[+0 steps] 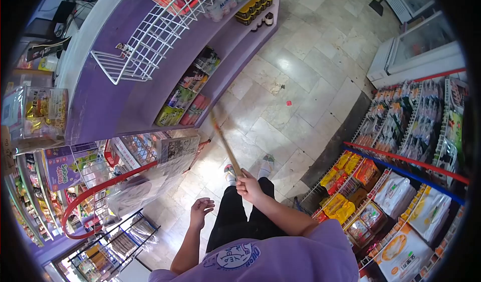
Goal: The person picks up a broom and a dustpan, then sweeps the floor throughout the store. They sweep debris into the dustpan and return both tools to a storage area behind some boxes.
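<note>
My right hand (249,187) is wrapped round the upper end of a long wooden stick (228,149). The stick slants down and away toward the floor, beside the purple shelf; its far end is blurred near the shelf's lower edge. To the left, my left hand (202,209) hangs beside my leg with its fingers loosely curled and apart, holding nothing. A small red piece (288,103) lies on the tiled floor (265,116), ahead of my feet.
A curved purple counter (107,56) with shelves and a white wire basket (150,41) stands at the left. A red-rimmed rack (80,197) is lower left. Racks of packaged snacks (396,194) line the right, below glass-topped freezers (421,46). A dark dustpan (376,6) is far back.
</note>
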Motion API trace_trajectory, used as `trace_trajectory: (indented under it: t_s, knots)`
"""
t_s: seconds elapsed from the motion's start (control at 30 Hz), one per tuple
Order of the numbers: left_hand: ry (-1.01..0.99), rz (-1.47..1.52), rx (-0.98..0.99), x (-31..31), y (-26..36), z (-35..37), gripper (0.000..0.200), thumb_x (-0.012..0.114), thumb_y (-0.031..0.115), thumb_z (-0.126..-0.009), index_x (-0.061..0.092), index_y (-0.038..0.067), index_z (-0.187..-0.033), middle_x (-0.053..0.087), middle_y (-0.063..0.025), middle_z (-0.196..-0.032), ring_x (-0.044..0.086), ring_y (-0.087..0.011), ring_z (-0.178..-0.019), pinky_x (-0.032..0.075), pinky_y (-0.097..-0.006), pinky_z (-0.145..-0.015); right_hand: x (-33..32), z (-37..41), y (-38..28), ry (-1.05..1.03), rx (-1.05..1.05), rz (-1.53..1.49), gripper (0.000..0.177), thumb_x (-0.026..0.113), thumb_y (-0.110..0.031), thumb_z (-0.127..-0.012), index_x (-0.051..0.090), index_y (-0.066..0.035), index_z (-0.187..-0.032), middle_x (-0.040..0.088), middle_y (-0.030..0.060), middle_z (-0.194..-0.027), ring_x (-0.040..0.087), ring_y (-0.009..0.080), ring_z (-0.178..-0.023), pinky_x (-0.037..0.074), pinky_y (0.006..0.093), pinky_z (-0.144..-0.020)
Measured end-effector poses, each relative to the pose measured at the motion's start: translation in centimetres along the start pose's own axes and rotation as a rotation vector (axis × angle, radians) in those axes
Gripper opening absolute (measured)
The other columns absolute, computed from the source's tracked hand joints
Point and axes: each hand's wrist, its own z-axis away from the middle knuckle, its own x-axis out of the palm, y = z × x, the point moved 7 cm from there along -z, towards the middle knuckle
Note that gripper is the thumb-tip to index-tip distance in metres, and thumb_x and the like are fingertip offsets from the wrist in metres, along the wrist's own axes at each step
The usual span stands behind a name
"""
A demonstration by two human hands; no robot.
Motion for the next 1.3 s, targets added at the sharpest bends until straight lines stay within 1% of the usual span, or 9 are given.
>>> trace_trajectory:
  t_s: [0.1,0.17,0.23,0.3,0.63,0.8,1.0,1.1,1.3]
  knots:
    - [0.028,0.008,0.01,0.4,0.6,0.7,0.017,0.045,0.01,-0.086,0.051,-0.001,-0.098,0.06,-0.0131,-0.091,0.059,-0.0197,-0.081,0.048,-0.0303,-0.071,-4.8,-11.7,1.4,-0.01,0.146,0.193,0.017,0.056,-0.005,-0.07,0.058,-0.013,-0.085,0.044,0.0014,-0.053,0.039,0.0101,-0.04,0.029,0.0234,-0.033]
    - [0.043,-0.002,0.012,0.5,0.7,0.8,0.017,0.045,0.01,-0.086,0.051,-0.001,-0.098,0.06,-0.0133,-0.091,0.059,-0.02,-0.081,0.048,-0.0303,-0.071,-12.1,-26.6,0.2,-0.152,-0.603,1.355,0.008,0.06,-0.008,-0.059,0.053,-0.009,-0.056,0.046,0.0035,-0.048,0.044,0.0147,-0.04,0.035,0.0301,-0.036]
    - [0.066,-0.025,0.004,-0.1,0.5,1.3,0.017,0.045,0.01,-0.086,0.051,-0.001,-0.098,0.059,-0.0135,-0.091,0.059,-0.0202,-0.081,0.049,-0.0303,-0.071,-16.8,-32.8,-5.4,-0.212,0.133,-0.097,0.01,0.046,-0.005,-0.07,0.048,-0.014,-0.066,0.045,0.0037,-0.052,0.037,0.0112,-0.035,0.023,0.0241,-0.028]
    - [0.091,-0.019,-0.003,-0.6,0.3,1.7,0.017,0.045,0.01,-0.086,0.051,-0.001,-0.098,0.059,-0.0136,-0.091,0.059,-0.0206,-0.082,0.048,-0.0309,-0.072,-11.8,-24.0,-16.1,0.216,-0.079,0.322,0.012,0.047,-0.004,-0.072,0.046,-0.015,-0.067,0.041,0.002,-0.052,0.038,0.009,-0.038,0.022,0.0212,-0.028]
    - [0.025,-0.074,-0.071,2.0,-0.2,1.4,0.017,0.043,0.01,-0.085,0.05,0.0,-0.098,0.059,-0.0135,-0.092,0.059,-0.0214,-0.082,0.048,-0.0321,-0.073,-16.4,-7.8,-36.5,0.456,-0.458,-0.136,0.008,0.043,-0.009,-0.085,0.044,-0.013,-0.078,0.039,0.0008,-0.058,0.037,0.0051,-0.041,0.023,0.0164,-0.03]
    - [-0.02,-0.113,-0.049,4.0,1.7,0.1,0.017,0.044,0.009,-0.085,0.05,0.0,-0.098,0.059,-0.0133,-0.092,0.059,-0.021,-0.082,0.048,-0.0317,-0.073,-13.3,-4.6,-29.2,0.194,-0.494,0.038,0.004,0.047,-0.015,-0.084,0.046,-0.015,-0.081,0.038,0.0,-0.051,0.03,0.0061,-0.033,0.02,0.0186,-0.026]
    - [-0.11,-0.167,-0.011,7.8,4.5,-2.1,0.017,0.045,0.01,-0.085,0.051,0.0,-0.097,0.06,-0.0125,-0.091,0.059,-0.0196,-0.08,0.048,-0.0306,-0.072,-12.7,0.2,-13.3,0.033,-0.103,-0.135,0.032,0.048,-0.006,-0.082,0.046,-0.024,-0.108,0.041,-0.0003,-0.059,0.031,0.0053,-0.037,0.022,0.0173,-0.029]
    - [-0.165,-0.191,0.005,9.9,5.7,-2.6,0.017,0.045,0.009,-0.085,0.05,0.0,-0.098,0.059,-0.0124,-0.091,0.059,-0.0196,-0.081,0.048,-0.0301,-0.071,-18.3,-2.8,-11.6,0.126,-0.021,-0.12,0.026,0.048,-0.005,-0.079,0.05,-0.018,-0.101,0.04,0.0021,-0.055,0.031,0.0073,-0.036,0.022,0.0193,-0.029]
    - [-0.255,-0.27,0.024,12.1,8.1,-3.8,0.019,0.045,0.011,-0.086,0.05,0.0,-0.1,0.059,-0.0121,-0.092,0.058,-0.0198,-0.083,0.047,-0.0302,-0.073,-30.6,-6.0,-25.1,0.713,-0.327,0.247,0.005,0.05,-0.007,-0.073,0.051,-0.005,-0.069,0.043,0.0078,-0.049,0.039,0.0164,-0.035,0.028,0.0293,-0.03]
